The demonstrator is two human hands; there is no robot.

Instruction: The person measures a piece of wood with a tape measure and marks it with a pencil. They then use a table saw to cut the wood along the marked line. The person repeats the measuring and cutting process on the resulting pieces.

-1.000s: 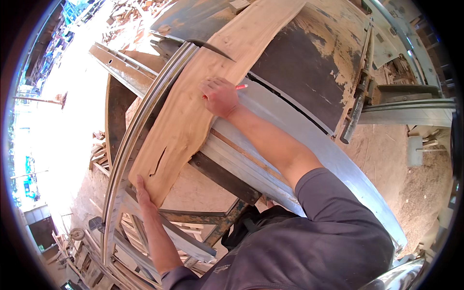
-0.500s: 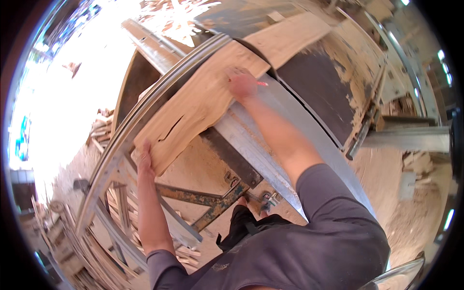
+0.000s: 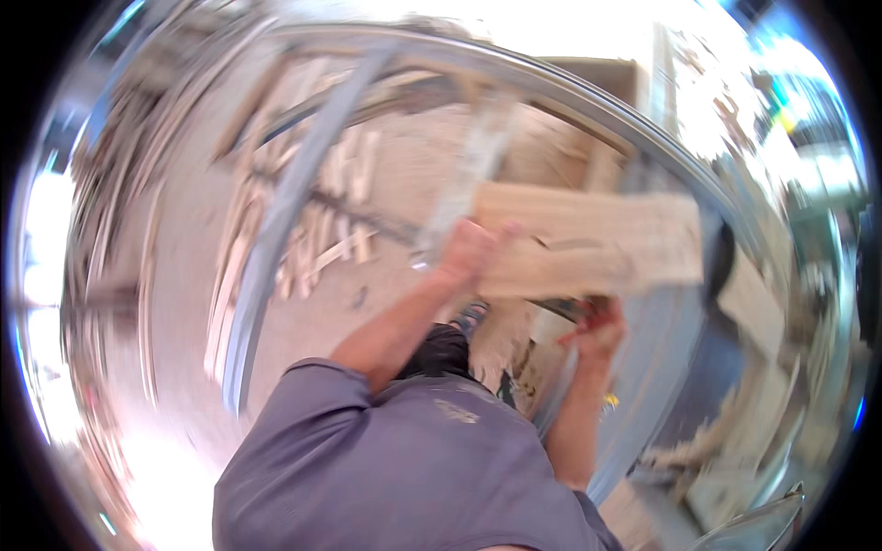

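Observation:
A pale wooden board (image 3: pixel 597 234) with a dark crack spans the space in front of me, blurred by motion. My left hand (image 3: pixel 470 252) is closed on its left end, the thumb lying over the top face. At the near long edge, toward the right end, my right hand (image 3: pixel 599 329) grips the board, with some fingers hidden beneath it. The red pencil-like stick that showed in this hand earlier cannot be made out clearly. Under the board's right part lies the grey metal machine table (image 3: pixel 634 386); smear hides whether they touch.
A long curved-looking metal rail (image 3: pixel 588 83) runs behind the board. A grey metal beam (image 3: pixel 299 197) slants down on the left. Beside it, several wood offcuts (image 3: pixel 317 253) lie on the floor. Another pale board (image 3: pixel 753 303) rests at the far right.
My view has turned left. The board has come off its earlier place along the rail, nearer my body. My right hand has moved from its top face to its near edge.

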